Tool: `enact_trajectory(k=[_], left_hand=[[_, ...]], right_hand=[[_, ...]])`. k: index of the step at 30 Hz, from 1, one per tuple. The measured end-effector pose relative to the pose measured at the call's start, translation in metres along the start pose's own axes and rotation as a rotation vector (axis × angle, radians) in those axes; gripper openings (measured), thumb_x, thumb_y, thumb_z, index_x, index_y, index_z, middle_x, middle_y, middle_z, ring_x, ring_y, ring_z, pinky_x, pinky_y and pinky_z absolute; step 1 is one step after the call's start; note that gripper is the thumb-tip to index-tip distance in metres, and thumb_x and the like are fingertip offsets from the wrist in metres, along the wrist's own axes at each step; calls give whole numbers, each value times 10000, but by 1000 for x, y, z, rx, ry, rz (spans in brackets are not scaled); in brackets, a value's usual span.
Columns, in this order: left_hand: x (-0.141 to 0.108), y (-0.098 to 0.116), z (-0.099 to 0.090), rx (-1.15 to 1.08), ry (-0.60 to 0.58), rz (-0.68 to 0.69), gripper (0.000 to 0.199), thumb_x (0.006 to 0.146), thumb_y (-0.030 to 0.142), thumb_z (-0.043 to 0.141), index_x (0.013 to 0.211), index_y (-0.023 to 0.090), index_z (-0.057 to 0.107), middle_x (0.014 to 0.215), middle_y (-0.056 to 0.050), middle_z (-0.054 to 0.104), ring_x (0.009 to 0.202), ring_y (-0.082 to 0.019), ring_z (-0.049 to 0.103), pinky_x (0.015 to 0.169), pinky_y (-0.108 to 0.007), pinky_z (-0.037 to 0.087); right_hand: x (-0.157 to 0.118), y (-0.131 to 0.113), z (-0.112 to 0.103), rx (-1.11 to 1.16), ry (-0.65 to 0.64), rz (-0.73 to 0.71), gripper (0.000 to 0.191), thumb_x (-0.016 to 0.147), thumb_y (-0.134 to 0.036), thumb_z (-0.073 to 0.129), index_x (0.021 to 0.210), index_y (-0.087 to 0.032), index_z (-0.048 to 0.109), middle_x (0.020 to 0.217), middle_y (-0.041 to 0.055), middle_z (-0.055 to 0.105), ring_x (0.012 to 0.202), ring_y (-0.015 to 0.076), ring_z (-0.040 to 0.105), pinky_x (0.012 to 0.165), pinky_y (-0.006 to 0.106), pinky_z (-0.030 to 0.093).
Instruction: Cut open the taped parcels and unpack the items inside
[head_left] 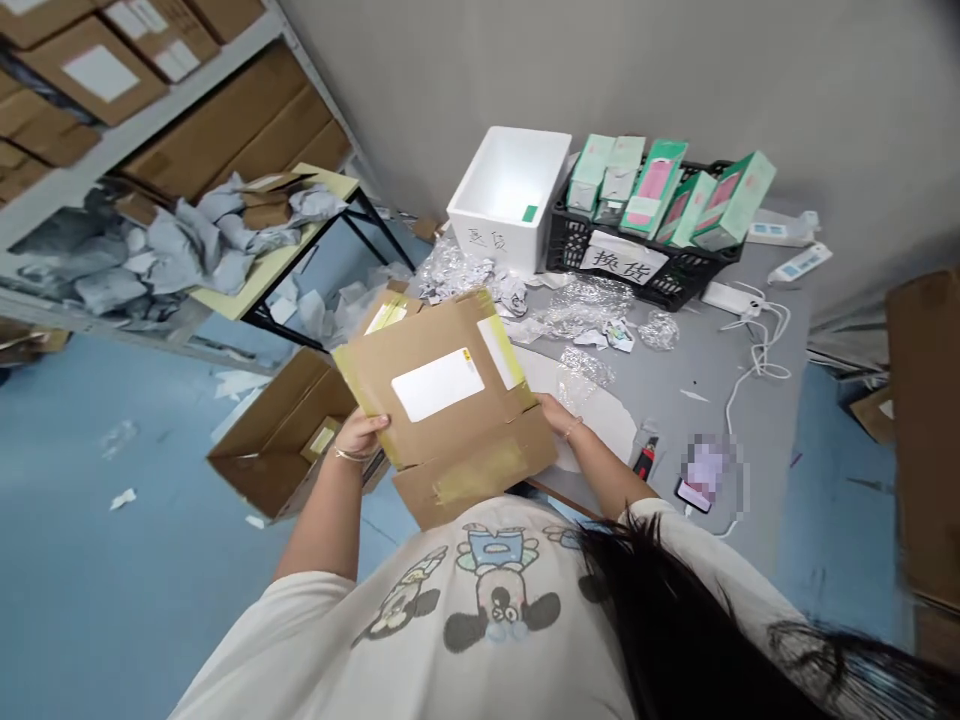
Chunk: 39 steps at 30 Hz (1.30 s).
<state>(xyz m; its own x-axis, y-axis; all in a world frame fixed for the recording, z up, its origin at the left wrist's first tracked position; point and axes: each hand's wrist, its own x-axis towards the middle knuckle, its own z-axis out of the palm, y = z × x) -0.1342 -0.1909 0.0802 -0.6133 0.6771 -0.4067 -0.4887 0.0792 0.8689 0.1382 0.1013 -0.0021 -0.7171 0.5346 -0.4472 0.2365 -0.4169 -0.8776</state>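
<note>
The grey table (772, 440) supports a foam box (517, 245) near its far edge, with a black crate (690, 268) just beside it. Bubble wrap (581, 305) lies in front of both. A power strip (729, 298) sits toward the right; a cutter (646, 458) and phone (694, 495) lie nearer the wearer. The side table (262, 277) carries grey bags (231, 268). The shelf (217, 75) holds cartons (97, 80). The floor (142, 580) bears an open box (259, 440) and scraps (123, 498).

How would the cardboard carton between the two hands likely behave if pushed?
The cardboard carton would probably feel fairly stiff, as it looks flat around its central white label. Its lower flap would likely bend easily, since it angles away along a crease.
</note>
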Motion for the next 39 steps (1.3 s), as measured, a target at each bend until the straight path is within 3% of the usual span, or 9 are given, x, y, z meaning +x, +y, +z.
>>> enact_trajectory(k=[5, 8, 12, 16, 23, 28, 33, 35, 39], left_hand=[[-59, -9, -50, -47, 177, 32, 543, 439, 211, 879, 948, 141, 707, 843, -101, 764, 947, -365, 711, 826, -458, 608], [-87, -18, -65, -111, 255, 77, 544, 434, 223, 889, 939, 142, 704, 871, -101, 764, 960, -357, 710, 834, -458, 608], [-111, -23, -77, -196, 376, 181, 569, 397, 235, 908, 920, 150, 702, 863, -98, 762, 996, -367, 699, 856, -459, 605], [-123, -19, -89, -273, 454, 293, 603, 404, 240, 910, 965, 169, 703, 900, -93, 762, 1042, -368, 682, 903, -473, 586], [-118, -15, -119, -385, 548, 451, 587, 509, 249, 873, 1064, 183, 692, 1008, -99, 751, 1138, -373, 634, 986, -528, 528], [-90, 1, -169, -416, 500, 445, 487, 537, 261, 867, 989, 182, 702, 977, -105, 756, 1144, -380, 629, 1004, -543, 510], [-31, 48, -240, -400, 361, 407, 553, 492, 232, 886, 1004, 159, 692, 968, -108, 753, 1097, -377, 655, 995, -532, 522], [-5, 73, -268, -391, 335, 395, 577, 495, 227, 889, 1029, 155, 683, 984, -108, 751, 1053, -365, 676, 968, -519, 542], [40, 124, -317, -388, 371, 359, 567, 564, 224, 882, 1080, 143, 661, 989, -111, 748, 1009, -340, 694, 922, -481, 571]], right_hand=[[35, 25, -32, -737, 421, 82, 762, 768, -265, 660, 1481, -231, 394, 1625, 128, 100, 1484, 355, 28, 1150, 570, 114], [49, 55, -52, -1122, 454, 190, 703, 824, -272, 587, 1495, -255, 380, 1617, 140, 112, 1475, 382, 75, 1122, 604, 159], [55, 73, -36, -1256, 348, 10, 706, 813, -158, 472, 1510, -168, 359, 1558, 163, 275, 1442, 331, 228, 1116, 480, 281], [77, 40, 14, -1367, 264, -329, 674, 818, -121, 436, 1491, -141, 389, 1534, 152, 340, 1426, 297, 250, 1138, 450, 260], [170, -74, 81, -1495, 77, -663, 600, 864, -138, 470, 1458, -209, 428, 1538, 142, 362, 1433, 309, 242, 1132, 543, 201], [195, -137, 164, -1146, 172, -655, 629, 876, -338, 550, 1451, -123, 415, 1557, 226, 273, 1449, 361, 196, 1124, 618, 185], [168, -170, 293, -556, -611, -423, 583, 921, -531, 489, 1425, -239, 465, 1242, 104, 639, 1175, 260, 579, 973, 447, 481], [166, -176, 341, -473, -825, -304, 603, 822, -512, 665, 1346, -236, 549, 1164, 72, 682, 1091, 254, 624, 920, 409, 519], [190, -180, 418, -394, -746, -249, 503, 637, -385, 847, 1066, -178, 684, 1062, 63, 724, 971, 252, 657, 874, 407, 537]])
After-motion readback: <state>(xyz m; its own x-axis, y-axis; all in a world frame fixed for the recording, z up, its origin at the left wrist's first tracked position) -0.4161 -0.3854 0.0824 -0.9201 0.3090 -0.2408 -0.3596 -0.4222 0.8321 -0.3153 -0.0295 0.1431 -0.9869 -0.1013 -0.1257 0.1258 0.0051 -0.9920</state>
